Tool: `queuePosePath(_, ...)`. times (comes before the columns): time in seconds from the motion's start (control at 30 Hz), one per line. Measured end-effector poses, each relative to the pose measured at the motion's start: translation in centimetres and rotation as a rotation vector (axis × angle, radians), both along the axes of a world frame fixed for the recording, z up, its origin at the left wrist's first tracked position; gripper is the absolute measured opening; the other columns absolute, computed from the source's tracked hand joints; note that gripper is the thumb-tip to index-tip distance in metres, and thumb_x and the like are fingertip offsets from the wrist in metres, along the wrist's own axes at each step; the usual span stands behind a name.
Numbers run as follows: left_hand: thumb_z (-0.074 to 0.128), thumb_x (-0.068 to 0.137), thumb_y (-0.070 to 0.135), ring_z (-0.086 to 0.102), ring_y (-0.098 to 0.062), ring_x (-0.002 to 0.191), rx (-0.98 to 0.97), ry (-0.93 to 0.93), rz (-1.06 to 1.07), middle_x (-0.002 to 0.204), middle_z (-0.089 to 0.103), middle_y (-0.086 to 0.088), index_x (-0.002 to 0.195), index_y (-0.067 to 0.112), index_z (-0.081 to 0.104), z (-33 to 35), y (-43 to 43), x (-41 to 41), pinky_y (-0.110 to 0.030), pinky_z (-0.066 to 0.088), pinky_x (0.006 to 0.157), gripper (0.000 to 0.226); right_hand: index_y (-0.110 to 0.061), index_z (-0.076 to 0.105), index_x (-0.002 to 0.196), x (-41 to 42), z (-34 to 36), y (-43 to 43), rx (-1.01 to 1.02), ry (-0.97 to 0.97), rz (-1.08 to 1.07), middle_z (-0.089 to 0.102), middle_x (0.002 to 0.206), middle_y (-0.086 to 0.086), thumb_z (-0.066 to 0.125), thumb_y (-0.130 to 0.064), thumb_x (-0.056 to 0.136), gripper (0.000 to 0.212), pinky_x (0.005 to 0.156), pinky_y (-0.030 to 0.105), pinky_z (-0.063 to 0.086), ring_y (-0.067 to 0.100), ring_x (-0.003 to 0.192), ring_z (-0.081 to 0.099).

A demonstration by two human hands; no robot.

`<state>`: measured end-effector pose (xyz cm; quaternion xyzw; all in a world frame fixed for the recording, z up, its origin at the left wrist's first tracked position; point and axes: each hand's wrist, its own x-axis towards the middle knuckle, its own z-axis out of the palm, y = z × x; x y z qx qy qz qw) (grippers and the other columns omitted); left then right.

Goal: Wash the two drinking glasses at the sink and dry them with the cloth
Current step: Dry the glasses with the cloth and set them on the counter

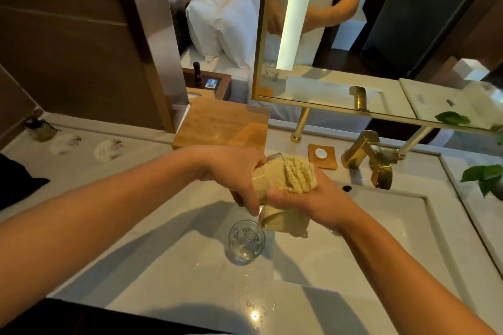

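- Head view: left hand (231, 174) grips the tilted glass (272, 158) over the sink (381, 226), mouth toward the right hand (310, 205).
- Right hand clamps the cloth (298, 171), which is pushed inside, likely to dry the interior.
- Second glass (246, 242) stands upright in the basin below, untouched.

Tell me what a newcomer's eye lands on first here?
Centre frame, two hands meet over the white sink: the left hand grips a clear drinking glass tilted sideways, and the right hand holds a pale yellow ribbed cloth pushed into it. Just below them a second clear glass stands upright, and a gold angular faucet sits at back right.
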<state>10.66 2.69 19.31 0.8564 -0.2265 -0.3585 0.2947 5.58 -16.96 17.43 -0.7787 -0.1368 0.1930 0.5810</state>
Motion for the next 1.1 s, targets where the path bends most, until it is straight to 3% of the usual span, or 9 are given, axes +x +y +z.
queuePosePath(0.07,0.090,0.063,0.017,0.068,-0.023,0.095,0.038,-0.143,0.052,0.106,0.068,-0.003,0.120,0.016,0.056,-0.8,-0.3,-0.7,-0.039,0.061,0.076,0.066,-0.026,0.072,0.097,-0.1,-0.3,0.6,0.048,0.002,-0.017,0.075,0.097,0.004,0.081,-0.027,0.076,0.023,0.079,0.028,0.059,0.015,0.090,0.071)
queuePosePath(0.17,0.088,0.068,0.033,0.061,-0.024,0.104,0.139,-0.839,0.123,0.118,0.062,-0.001,0.130,0.019,0.047,-3.7,-1.3,-3.1,-0.044,0.056,0.079,0.075,-0.027,0.077,0.092,0.0,-1.1,1.3,0.280,0.071,-0.104,0.076,0.094,0.004,0.079,-0.019,0.079,0.016,0.081,0.032,0.058,0.020,0.092,0.072)
queuePosePath(0.23,0.085,0.073,0.033,0.058,-0.027,0.109,0.072,-0.941,0.149,0.123,0.060,-0.003,0.132,0.017,0.046,-4.2,-1.5,-3.8,-0.046,0.055,0.082,0.073,-0.025,0.076,0.093,0.0,-1.3,1.5,0.344,0.090,-0.120,0.076,0.094,0.004,0.076,-0.021,0.079,0.014,0.080,0.034,0.058,0.022,0.092,0.071)
queuePosePath(0.47,0.087,0.067,0.003,0.071,-0.028,0.097,-0.088,0.339,0.085,0.106,0.071,-0.011,0.113,0.012,0.063,0.0,1.1,0.2,-0.035,0.059,0.077,0.052,-0.033,0.075,0.093,-0.5,-1.2,1.5,0.233,0.071,-0.080,0.076,0.091,0.000,0.080,-0.037,0.075,0.018,0.081,0.035,0.060,0.020,0.089,0.072)
queuePosePath(0.6,0.081,0.074,0.020,0.062,-0.025,0.099,0.184,-0.651,0.151,0.113,0.063,-0.003,0.126,0.020,0.047,-2.6,-1.4,-3.3,-0.036,0.053,0.073,0.062,-0.022,0.070,0.094,-0.8,-1.4,1.7,0.248,0.039,-0.155,0.076,0.085,-0.006,0.072,-0.026,0.075,0.020,0.072,0.022,0.057,0.008,0.081,0.071)
queuePosePath(0.67,0.078,0.077,0.023,0.060,-0.026,0.108,0.074,-0.805,0.188,0.122,0.060,-0.003,0.135,0.020,0.041,-3.5,-1.9,-4.8,-0.042,0.054,0.083,0.070,-0.022,0.069,0.096,-0.9,-1.2,1.3,0.202,0.002,-0.140,0.076,0.085,-0.007,0.071,-0.027,0.076,0.020,0.072,0.021,0.056,0.006,0.081,0.070)
queuePosePath(0.87,0.087,0.068,0.001,0.070,-0.026,0.100,-0.085,0.312,0.109,0.114,0.068,-0.015,0.122,0.008,0.059,-1.1,0.8,-0.9,-0.041,0.061,0.086,0.061,-0.025,0.069,0.096,-1.5,-1.2,0.6,0.107,-0.011,-0.084,0.074,0.085,-0.016,0.071,-0.033,0.074,0.024,0.071,0.016,0.054,-0.001,0.080,0.068)
queuePosePath(1.03,0.079,0.075,0.021,0.061,-0.027,0.103,0.182,-0.696,0.131,0.117,0.059,-0.004,0.126,0.017,0.044,-4.2,-2.1,-5.3,-0.042,0.054,0.079,0.061,-0.022,0.070,0.095,-2.2,-2.3,0.4,0.181,0.035,-0.156,0.077,0.085,-0.011,0.072,-0.027,0.074,0.022,0.071,0.019,0.055,0.003,0.081,0.071)
queuePosePath(1.1,0.078,0.076,0.021,0.060,-0.027,0.104,0.122,-0.740,0.104,0.118,0.057,-0.003,0.127,0.019,0.042,-3.9,-1.9,-5.7,-0.043,0.054,0.080,0.063,-0.023,0.070,0.095,-2.3,-2.3,0.2,0.193,0.032,-0.158,0.076,0.084,-0.013,0.072,-0.028,0.074,0.022,0.071,0.018,0.054,0.002,0.080,0.070)
